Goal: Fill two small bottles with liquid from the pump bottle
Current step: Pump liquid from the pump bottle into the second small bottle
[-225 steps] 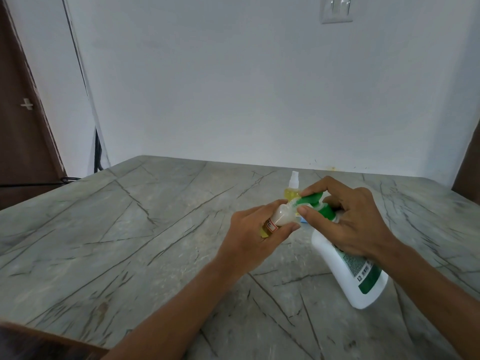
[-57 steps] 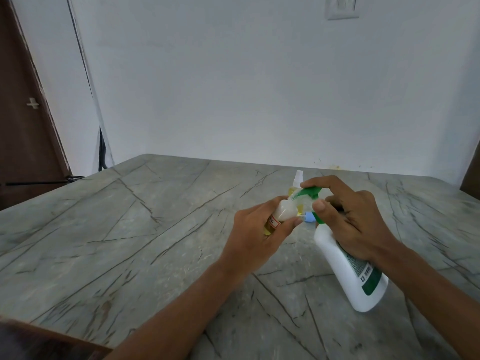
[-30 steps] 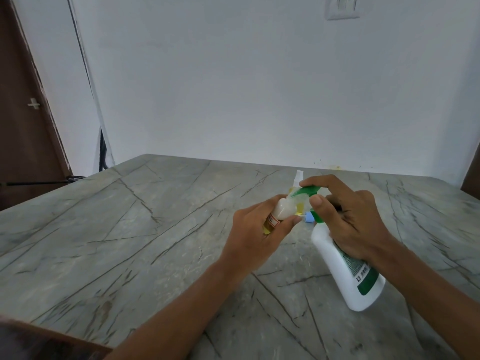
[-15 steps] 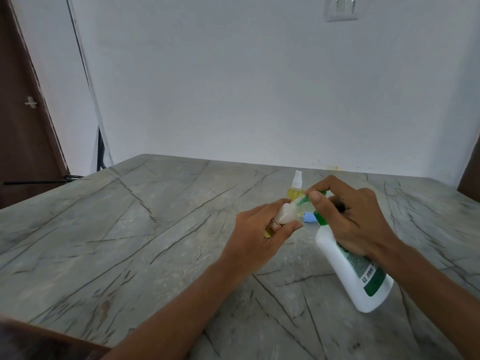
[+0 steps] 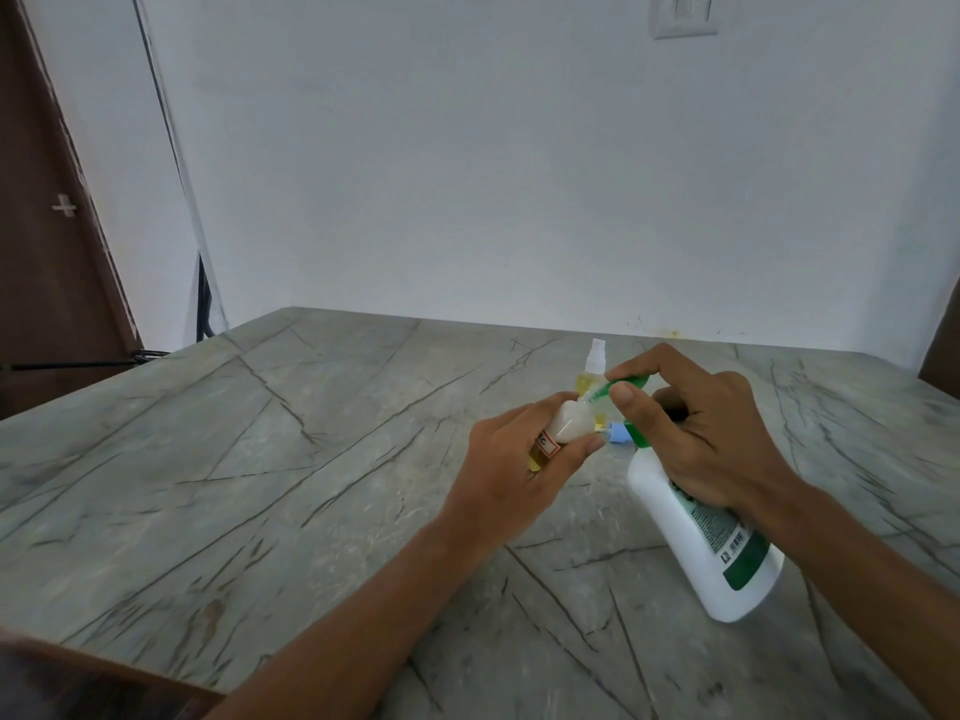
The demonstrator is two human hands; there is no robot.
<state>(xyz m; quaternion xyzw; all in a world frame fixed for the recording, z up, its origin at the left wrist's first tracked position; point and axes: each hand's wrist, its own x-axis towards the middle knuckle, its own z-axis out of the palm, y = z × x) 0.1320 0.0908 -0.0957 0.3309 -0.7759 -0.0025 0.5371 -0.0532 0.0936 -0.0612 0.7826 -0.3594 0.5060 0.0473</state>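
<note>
White pump bottle [image 5: 696,532] (tilted) gripped by right hand [image 5: 711,433]; left hand [image 5: 519,470] pinching small bottle [image 5: 724,426].

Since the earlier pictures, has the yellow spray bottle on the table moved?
No. The yellow spray bottle stands at the same table crack below the wall stain.

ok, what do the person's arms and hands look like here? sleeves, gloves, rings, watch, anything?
Both are bare. The left hand and right hand wear no gloves, and no ring shows on the visible fingers. Both forearms are uncovered as far as the frame edge: no sleeve, cuff, watch or wristband in view. Nails are short and unpainted. No markings or tape show.
</note>
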